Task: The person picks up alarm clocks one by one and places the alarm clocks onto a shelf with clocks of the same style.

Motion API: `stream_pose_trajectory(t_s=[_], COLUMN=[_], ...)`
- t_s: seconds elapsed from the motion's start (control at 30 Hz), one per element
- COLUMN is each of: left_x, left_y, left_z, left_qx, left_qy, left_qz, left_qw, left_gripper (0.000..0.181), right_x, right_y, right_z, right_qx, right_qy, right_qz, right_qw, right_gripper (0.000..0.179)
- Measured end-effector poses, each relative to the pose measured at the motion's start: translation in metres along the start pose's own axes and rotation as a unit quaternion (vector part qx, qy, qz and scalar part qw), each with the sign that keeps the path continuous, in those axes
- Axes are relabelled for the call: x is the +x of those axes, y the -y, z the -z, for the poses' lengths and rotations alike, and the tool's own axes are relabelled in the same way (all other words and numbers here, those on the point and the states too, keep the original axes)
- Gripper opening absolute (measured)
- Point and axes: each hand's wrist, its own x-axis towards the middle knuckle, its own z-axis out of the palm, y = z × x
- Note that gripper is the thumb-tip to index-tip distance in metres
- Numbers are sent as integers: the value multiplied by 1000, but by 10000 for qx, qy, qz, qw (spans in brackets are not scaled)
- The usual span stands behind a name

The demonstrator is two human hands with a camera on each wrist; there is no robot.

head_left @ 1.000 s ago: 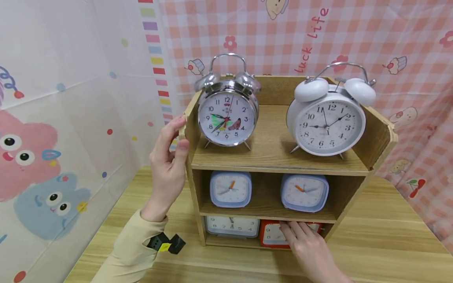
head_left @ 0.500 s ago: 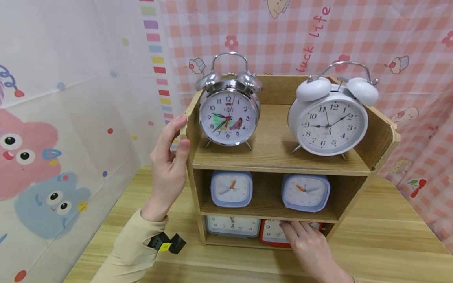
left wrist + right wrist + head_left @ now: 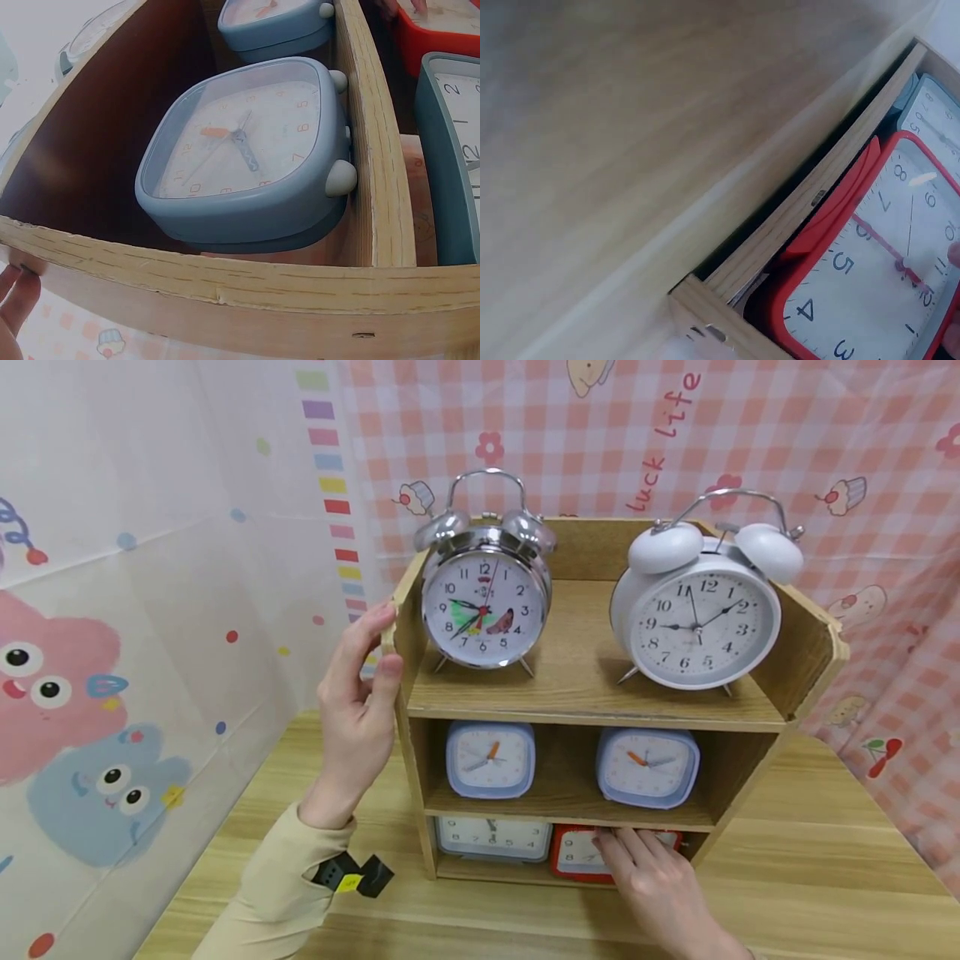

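My left hand (image 3: 356, 718) grips the left side panel of a small wooden shelf (image 3: 592, 718), thumb in front and fingers at its edge; only its fingertips (image 3: 19, 300) show in the left wrist view. On the bottom tier, at the right, my right hand (image 3: 652, 877) holds a red alarm clock (image 3: 581, 853) by its top, with the fingers reaching under the board above. The right wrist view shows the clock's white face and part of its red back, with two fingertips at the right edge. Beside it stands a grey-blue clock (image 3: 491, 841), partly hidden by the board.
Two light-blue clocks, one left (image 3: 491, 760) and one right (image 3: 647, 768), stand on the middle tier. Up top are a silver twin-bell clock (image 3: 483, 610) and a white twin-bell clock (image 3: 697, 627). The wood-grain table (image 3: 810, 860) runs under the shelf, against a checked curtain (image 3: 585, 443).
Under my right hand the red clock rocks slightly: its top rim dips out of view half a second ago and shows again now. My left hand stays on the side panel.
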Motion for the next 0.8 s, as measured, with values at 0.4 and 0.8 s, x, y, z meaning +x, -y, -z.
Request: stream_pose_trajectory(t_s=[0.4,0.8], left_x=[0,0], left_y=[-1,0], left_z=[-1,0], left_qx=[-23,-19], left_qy=[-16,-29], left_qz=[-9,29], left_qw=[10000,10000], left_gripper=[69,68], right_x=[-4,-4], right_y=[1,2], right_z=[3,-1], right_qx=[-190,-301], right_qy=[152,86], right_qz=[60,138], right_qw=[9997,9994], right_gripper=[46,43])
